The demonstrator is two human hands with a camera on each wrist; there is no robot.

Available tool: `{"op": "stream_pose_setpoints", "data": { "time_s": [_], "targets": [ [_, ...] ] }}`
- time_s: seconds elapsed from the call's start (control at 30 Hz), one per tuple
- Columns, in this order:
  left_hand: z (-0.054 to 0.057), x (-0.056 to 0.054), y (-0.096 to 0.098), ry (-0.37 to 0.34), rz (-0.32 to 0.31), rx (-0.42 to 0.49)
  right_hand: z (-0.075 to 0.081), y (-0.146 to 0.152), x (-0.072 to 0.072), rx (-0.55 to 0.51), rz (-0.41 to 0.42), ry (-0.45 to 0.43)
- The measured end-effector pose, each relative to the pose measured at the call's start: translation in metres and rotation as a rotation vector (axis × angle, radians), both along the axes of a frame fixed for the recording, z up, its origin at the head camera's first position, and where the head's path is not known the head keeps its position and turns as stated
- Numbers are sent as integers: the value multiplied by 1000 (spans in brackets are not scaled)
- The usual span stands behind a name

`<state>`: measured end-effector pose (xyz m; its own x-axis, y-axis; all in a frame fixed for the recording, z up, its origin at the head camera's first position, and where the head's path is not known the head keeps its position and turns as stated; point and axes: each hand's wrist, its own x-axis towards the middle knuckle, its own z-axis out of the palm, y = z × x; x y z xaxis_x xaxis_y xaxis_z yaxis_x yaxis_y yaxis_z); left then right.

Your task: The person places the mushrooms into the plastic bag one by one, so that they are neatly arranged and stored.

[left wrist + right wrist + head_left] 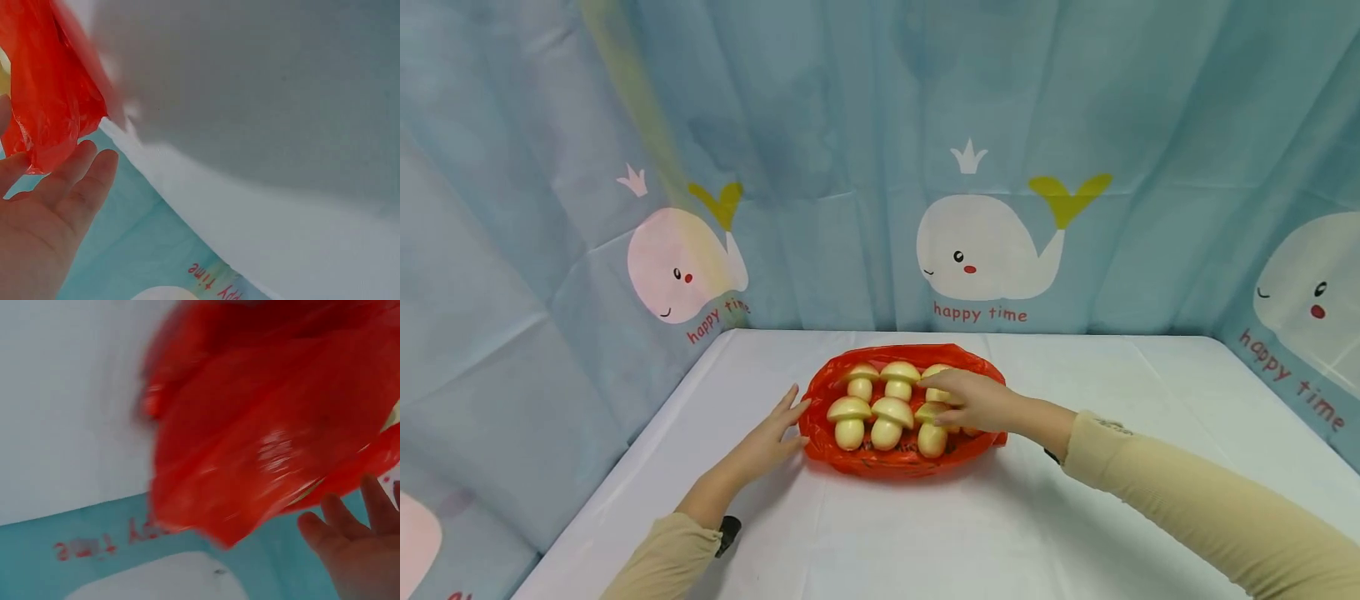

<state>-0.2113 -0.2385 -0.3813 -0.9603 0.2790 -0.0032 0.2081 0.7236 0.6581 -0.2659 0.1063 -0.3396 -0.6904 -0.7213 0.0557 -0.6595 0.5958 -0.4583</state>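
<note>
A red plastic bag (857,460), its mouth spread wide like a shallow bowl, sits on the white table. Smooth, pale yellow mushrooms (891,421) stand inside it in two rows. At the bag's left rim is my left hand (767,446), fingers spread and fingertips right at the red plastic. My right hand (981,404) reaches over the bag's right side. Its fingers extend above the rightmost mushrooms (932,437) and partly hide them. In the right wrist view the fingers look loosely straight beside the bag's crumpled side (250,437), which is blurred.
The white tablecloth (895,533) spreads around the bag on all sides. Behind the table and along its sides hangs a blue curtain (842,258) printed with whales and lettering. A black band (728,533) shows at the left wrist.
</note>
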Motion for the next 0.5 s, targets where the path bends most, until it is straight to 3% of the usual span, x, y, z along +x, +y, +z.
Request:
{"op": "stream_pose_setpoints", "data": {
  "time_s": [0.2,0.5],
  "targets": [
    [-1,0,3,-6,-1,8,-7,-41,-3,142,9,26],
    [-3,-1,5,-9,12,4,-17,-59,-8,124,4,131]
  ]
}}
